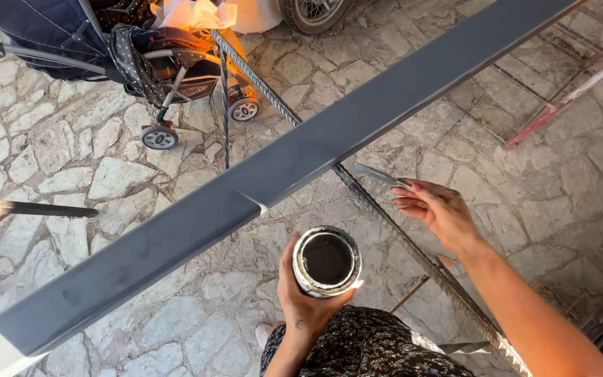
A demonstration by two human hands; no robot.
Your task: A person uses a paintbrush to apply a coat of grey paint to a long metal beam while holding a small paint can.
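Note:
My left hand [301, 293] is wrapped around a round tin can [326, 260] of dark grey paint, held upright below a long metal beam [259, 185] that runs diagonally across the view. The beam is painted dark grey, with a white unpainted end at the lower left. My right hand [441, 209] holds a thin paintbrush [378, 174], its grey tip pointing left toward the beam's lower edge, just short of it.
A dark baby stroller [141, 63] stands at the top left on the stone paving [64, 174]. A ribbed steel rebar [385, 223] runs diagonally under the beam. Rust-red metal frames [560, 98] lie at the right. A wheel [312, 14] shows at the top.

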